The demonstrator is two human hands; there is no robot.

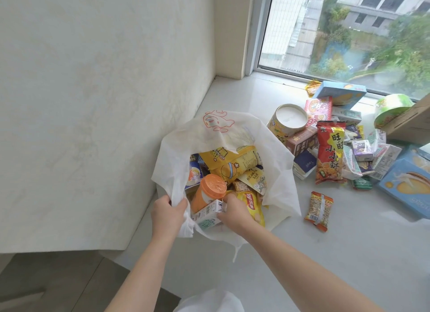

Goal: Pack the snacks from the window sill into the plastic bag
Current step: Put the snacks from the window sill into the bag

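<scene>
A white plastic bag (277, 162) with a red cartoon print lies open on the window sill (349, 253). Inside it are an orange-lidded cup (209, 190), yellow snack packets (232, 165) and a yellow Lay's packet (252, 207). My left hand (168, 212) grips the bag's near rim and holds it open. My right hand (232, 212) is inside the bag's mouth, closed on a small white carton (207, 215). To the right, several snacks remain in a pile on the sill, among them a long red packet (329, 152).
A small orange packet (318, 210) lies alone near the bag. A round tub (289, 120), blue boxes (404, 186), a green bowl (391, 110) and a cardboard box (411, 123) crowd the right. A wall stands to the left and the window is behind.
</scene>
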